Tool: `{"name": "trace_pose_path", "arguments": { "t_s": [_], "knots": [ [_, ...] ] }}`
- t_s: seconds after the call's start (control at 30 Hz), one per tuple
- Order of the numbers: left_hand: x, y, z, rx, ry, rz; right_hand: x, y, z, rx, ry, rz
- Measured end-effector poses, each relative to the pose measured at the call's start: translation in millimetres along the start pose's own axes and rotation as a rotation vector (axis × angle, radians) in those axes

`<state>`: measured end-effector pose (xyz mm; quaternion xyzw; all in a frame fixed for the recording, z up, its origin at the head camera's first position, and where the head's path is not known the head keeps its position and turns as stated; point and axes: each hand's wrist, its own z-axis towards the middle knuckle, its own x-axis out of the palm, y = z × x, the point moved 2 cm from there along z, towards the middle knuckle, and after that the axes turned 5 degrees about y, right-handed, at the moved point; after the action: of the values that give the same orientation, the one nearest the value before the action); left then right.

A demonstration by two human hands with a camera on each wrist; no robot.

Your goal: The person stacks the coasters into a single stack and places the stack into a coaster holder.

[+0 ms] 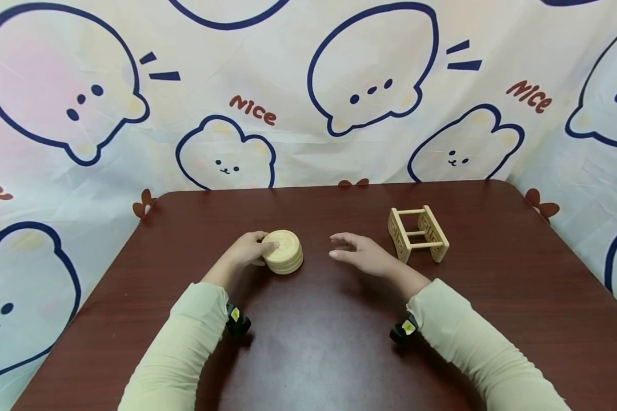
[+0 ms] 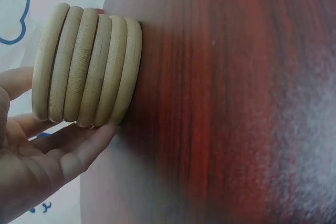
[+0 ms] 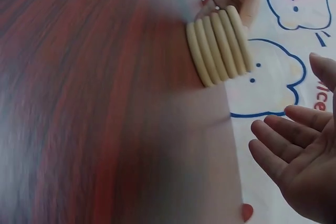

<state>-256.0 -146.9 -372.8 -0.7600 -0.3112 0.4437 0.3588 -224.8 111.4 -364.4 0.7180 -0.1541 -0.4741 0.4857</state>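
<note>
A stack of several round wooden coasters (image 1: 283, 249) stands on the table left of the middle. My left hand (image 1: 248, 249) holds it from the left, the thumb over the top disc and the other fingers along the side. In the left wrist view, the stacked coasters (image 2: 86, 66) show their rounded edges, with fingertips down near the lowest one. My right hand (image 1: 362, 255) hovers to the right of the stack, apart from it, with relaxed fingers and nothing in them. The right wrist view shows the right palm (image 3: 310, 166) facing the stack.
A small wooden rack (image 1: 419, 235) with slatted sides and crossbars stands behind and right of my right hand. The dark brown table (image 1: 308, 342) ends at the back against a printed cloth (image 1: 298, 74). Each wrist carries a small black camera.
</note>
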Motion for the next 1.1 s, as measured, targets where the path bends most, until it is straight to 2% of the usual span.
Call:
{"name": "trace_pose_path", "arguments": {
  "t_s": [0.23, 0.4, 0.5, 0.6, 0.97, 1.1],
  "knots": [
    [-0.8, -1.5, 0.0, -0.04, -0.019, -0.049, 22, -1, 26.4, 0.055, 0.076, 0.024],
    [-0.1, -2.4, 0.1, -0.072, -0.028, -0.087, 36, -4, 43.0, 0.123, 0.092, 0.151],
    [1.0, -2.8, 1.0, -0.082, -0.03, -0.112, 42, -6, 50.2, 0.138, 0.081, 0.248],
    [1.8, -2.8, 1.5, -0.087, -0.028, -0.131, 47, -6, 55.8, 0.163, 0.063, 0.3],
    [0.8, -4.3, -0.9, -0.102, -0.024, -0.133, 56, 4, 67.1, 0.255, 0.024, 0.336],
    [2.4, -3.1, 0.2, -0.079, -0.027, -0.17, 57, 5, 67.3, 0.243, 0.003, 0.472]
  ]
}}
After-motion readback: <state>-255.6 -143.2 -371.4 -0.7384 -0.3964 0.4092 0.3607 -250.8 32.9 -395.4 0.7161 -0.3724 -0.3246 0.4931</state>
